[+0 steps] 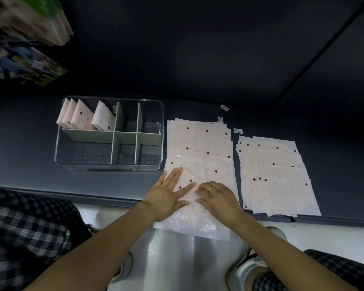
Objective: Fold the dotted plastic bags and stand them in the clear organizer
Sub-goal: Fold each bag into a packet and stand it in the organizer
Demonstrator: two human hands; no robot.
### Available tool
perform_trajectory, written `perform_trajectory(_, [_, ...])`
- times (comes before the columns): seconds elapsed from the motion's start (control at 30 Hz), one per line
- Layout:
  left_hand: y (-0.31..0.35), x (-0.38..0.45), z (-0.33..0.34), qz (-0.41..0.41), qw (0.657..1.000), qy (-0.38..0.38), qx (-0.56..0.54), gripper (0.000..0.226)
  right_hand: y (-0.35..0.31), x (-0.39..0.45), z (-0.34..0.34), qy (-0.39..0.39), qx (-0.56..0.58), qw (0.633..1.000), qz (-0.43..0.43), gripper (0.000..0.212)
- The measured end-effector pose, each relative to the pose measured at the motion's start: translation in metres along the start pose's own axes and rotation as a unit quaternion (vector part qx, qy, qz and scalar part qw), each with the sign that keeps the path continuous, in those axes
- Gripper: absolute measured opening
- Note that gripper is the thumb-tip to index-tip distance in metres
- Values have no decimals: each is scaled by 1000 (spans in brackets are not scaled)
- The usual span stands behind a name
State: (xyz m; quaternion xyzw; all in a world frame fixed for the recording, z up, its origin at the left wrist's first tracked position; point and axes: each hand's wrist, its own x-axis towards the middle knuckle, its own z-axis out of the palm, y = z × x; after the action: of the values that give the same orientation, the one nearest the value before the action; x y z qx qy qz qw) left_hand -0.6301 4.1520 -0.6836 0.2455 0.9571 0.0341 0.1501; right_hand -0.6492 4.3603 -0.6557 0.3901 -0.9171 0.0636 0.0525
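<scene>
A pale pink dotted plastic bag (200,156) lies flat on the dark table in front of me, its near end hanging over the table edge. My left hand (168,192) presses on its near part with straight, spread fingers. My right hand (216,196), wearing a ring, rests beside it with curled fingers pinching a fold of the bag. The clear organizer (109,164) stands to the left, with grey dividers. Several folded dotted bags (86,116) stand upright in its back left compartment.
A loose pile of flat dotted bags (275,175) lies to the right of the working bag. Small labels (224,107) lie behind it. Printed packages (27,64) sit at the far left. My checked trousers and shoes show below the table edge.
</scene>
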Motion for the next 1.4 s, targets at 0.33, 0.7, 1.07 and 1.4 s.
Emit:
perform_trajectory(0.33, [13, 5, -8, -65, 997, 12, -33, 49, 0, 7, -8, -47, 78, 993, 75, 11])
perform_trajectory(0.7, [13, 8, -27, -80, 991, -45, -100, 47, -7, 26, -22, -177, -7, 981, 72, 24])
perform_trajectory(1.07, [-41, -5, -166, -47, 970, 83, -226, 29, -10, 94, -118, -79, 59, 987, 125, 26])
perform_trajectory(1.4, [-160, -77, -182, -167, 907, 125, -366, 6, -62, 198, -159, -95, 428, 872, 217, 19])
